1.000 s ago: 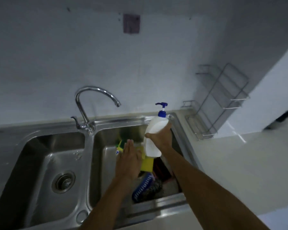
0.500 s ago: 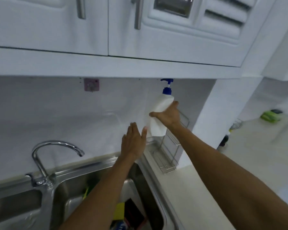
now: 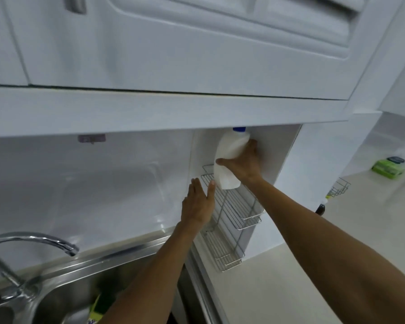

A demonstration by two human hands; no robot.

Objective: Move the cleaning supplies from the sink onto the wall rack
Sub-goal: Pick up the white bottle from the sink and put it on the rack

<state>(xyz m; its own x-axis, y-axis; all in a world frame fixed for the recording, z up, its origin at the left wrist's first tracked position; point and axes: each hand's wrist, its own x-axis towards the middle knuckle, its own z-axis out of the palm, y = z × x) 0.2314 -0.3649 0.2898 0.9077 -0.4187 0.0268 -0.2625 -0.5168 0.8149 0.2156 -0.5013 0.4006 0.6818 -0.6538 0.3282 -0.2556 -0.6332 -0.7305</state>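
Starting at the far left, a curved tap (image 3: pixel 31 242) arches over the steel sink (image 3: pixel 63 291), whose basin fills the corner at about eight o'clock. A yellow-green sponge (image 3: pixel 101 305) lies in the basin just beside the left forearm; what it rests on is too blurred to tell. Up from there, toward the centre, the left hand (image 3: pixel 198 204) is flat and open, fingers together, holding nothing, its fingertips near the left edge of the wire rack (image 3: pixel 232 206). This rack is fixed to the side wall, with two tiers, the lower at about five o'clock from the upper. At one o'clock from the left hand, the right hand (image 3: pixel 243 163) is wrapped around a white bottle (image 3: pixel 229 157) with a blue cap, held nearly upright over the upper tier, its base seemingly just above the wires. White cupboards (image 3: pixel 173 43) hang overhead. Far right, a green packet (image 3: pixel 387 168) lies on the pale worktop (image 3: pixel 278 277).
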